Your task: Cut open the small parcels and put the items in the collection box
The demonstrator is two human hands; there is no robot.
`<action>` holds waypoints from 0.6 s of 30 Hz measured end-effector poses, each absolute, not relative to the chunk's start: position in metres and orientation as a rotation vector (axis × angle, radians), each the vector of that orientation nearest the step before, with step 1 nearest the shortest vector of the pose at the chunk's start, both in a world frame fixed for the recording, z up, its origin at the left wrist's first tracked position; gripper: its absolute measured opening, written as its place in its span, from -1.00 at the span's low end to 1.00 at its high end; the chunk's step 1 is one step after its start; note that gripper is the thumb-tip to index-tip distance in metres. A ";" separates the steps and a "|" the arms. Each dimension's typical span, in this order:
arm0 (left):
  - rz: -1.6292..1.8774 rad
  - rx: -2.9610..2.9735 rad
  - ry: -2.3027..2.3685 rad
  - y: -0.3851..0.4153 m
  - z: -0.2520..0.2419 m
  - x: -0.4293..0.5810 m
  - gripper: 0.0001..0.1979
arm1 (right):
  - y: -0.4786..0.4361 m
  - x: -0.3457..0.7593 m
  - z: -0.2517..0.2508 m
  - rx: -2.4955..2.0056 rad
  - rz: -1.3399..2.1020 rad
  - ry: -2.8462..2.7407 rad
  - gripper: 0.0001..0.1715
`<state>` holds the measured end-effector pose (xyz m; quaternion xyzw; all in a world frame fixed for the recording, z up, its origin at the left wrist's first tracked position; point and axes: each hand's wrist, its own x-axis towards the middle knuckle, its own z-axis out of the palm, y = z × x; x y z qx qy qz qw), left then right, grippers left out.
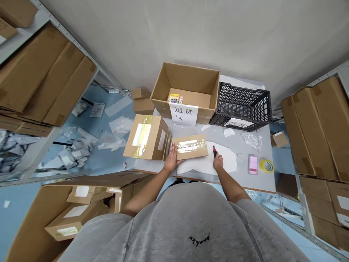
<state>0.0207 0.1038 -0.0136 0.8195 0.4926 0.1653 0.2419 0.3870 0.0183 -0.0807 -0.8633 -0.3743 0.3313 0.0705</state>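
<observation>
A small taped cardboard box [201, 141] with a white label lies on the white table. My left hand [171, 159] is at its left end, fingers closed on that edge. In my right hand [218, 161] is a utility knife [214, 150] with a dark red and black handle, its tip pointing away from me, just right of the box. Under the knife and part of the box lies a white paper sheet [229, 158]. A bigger taped box [152, 133] stands to the left, close to my left hand.
Behind stand an open carton [191, 74] with small booklets inside and a black plastic crate [242, 105]. On the right lie bubble wrap [252, 141], a blurred pink item [253, 164] and yellow tape [266, 166]. A large carton of boxes [29, 222] sits at lower left; shelves flank both sides.
</observation>
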 end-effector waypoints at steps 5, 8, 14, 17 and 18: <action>0.500 2.058 1.438 0.093 -0.013 0.022 0.09 | 0.027 0.378 -0.057 -2.431 0.844 -1.195 0.18; 0.514 1.931 1.471 0.085 -0.014 0.024 0.08 | 0.038 0.365 -0.033 -2.060 0.994 -1.396 0.33; 0.545 1.834 1.485 0.098 -0.001 0.027 0.04 | 0.050 0.340 0.004 -1.715 1.198 -1.260 0.30; 0.556 1.817 1.485 0.113 0.014 0.028 0.03 | 0.051 0.345 0.017 -1.665 1.159 -1.186 0.20; 0.565 1.798 1.496 0.119 0.019 0.029 0.01 | 0.050 0.349 0.021 -1.649 1.141 -1.167 0.15</action>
